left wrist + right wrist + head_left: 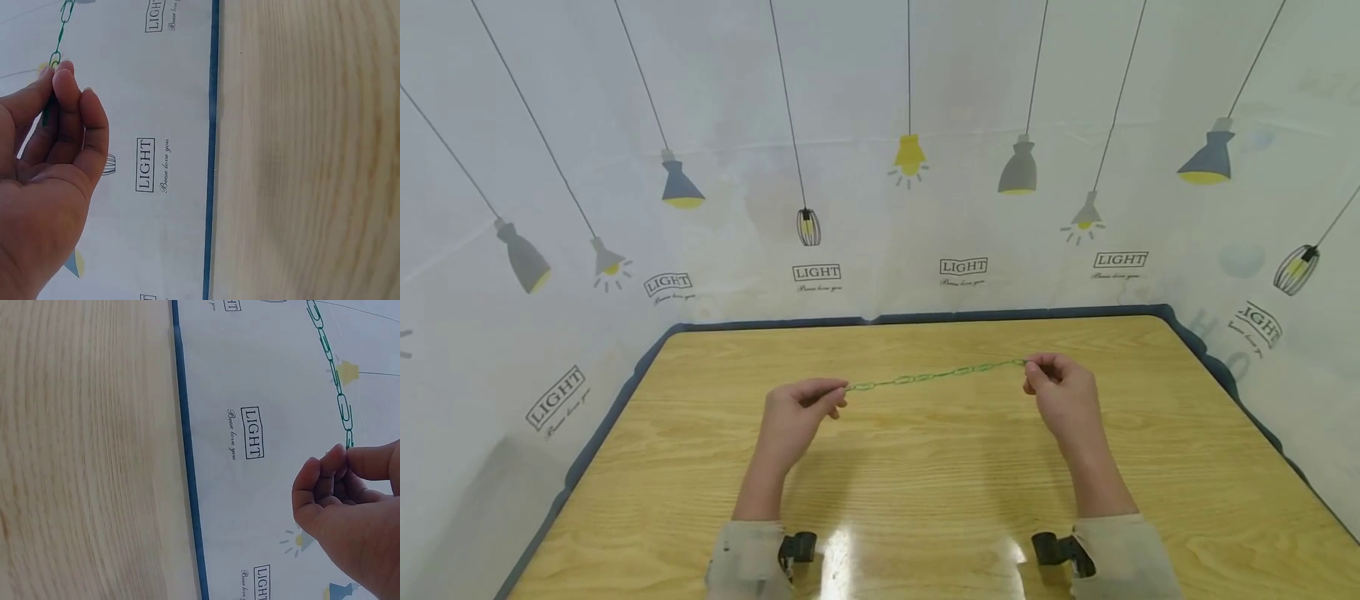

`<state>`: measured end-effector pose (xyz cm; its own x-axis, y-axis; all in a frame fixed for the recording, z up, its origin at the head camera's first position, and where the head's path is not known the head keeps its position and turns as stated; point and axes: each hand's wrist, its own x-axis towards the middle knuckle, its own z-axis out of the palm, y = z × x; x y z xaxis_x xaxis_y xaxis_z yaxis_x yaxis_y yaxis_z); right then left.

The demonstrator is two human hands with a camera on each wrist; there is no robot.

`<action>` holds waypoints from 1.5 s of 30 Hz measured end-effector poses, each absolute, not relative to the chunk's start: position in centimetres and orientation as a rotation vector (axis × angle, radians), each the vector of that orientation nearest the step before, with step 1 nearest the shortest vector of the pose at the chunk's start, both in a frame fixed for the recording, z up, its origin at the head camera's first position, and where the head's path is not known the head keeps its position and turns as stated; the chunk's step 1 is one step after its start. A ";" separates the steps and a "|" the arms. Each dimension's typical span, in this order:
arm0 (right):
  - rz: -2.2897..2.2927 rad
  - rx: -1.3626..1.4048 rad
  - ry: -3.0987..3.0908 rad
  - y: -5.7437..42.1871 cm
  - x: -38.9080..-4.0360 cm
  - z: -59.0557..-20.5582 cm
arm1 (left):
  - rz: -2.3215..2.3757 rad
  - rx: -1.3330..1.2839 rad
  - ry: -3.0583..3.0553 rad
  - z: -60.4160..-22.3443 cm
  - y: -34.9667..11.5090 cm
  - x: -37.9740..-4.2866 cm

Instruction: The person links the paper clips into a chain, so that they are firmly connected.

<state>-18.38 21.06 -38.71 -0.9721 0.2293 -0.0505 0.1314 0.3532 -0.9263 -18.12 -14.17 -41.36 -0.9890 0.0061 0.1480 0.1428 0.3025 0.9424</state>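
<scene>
A chain of linked green paper clips (917, 378) stretches nearly straight between both hands, above the wooden table. Its left end is pinched between the thumb and fingers of my left hand (796, 417); in the left wrist view a bit of green (45, 116) shows inside that grip. My right hand (1064, 400) pinches the other end, slightly higher in the head view. Several interlocked clips (337, 381) show clearly in the right wrist view, running up from the right fingertips (338, 453). The fingers cover the clips at both ends.
The wooden table (917, 475) spreads beneath both hands, with a dark blue edge strip (1000, 316) at its back and sides. Behind it hangs a pale wall covering (880, 100) printed with lamps and the word LIGHT. Wrist cameras (799, 547) sit at both cuffs.
</scene>
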 end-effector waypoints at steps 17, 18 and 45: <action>1.731 -0.318 -2.517 20.3 -18.2 -38.7 | -2.378 -0.352 -2.085 -41.1 -13.9 -17.8; 1.734 -0.315 -2.518 20.2 -18.2 -38.8 | -2.399 -0.369 -2.073 -41.1 -13.8 -17.8; 1.871 -0.193 -2.446 18.7 -18.0 -39.2 | -2.089 -0.109 -2.093 -40.9 -12.6 -17.8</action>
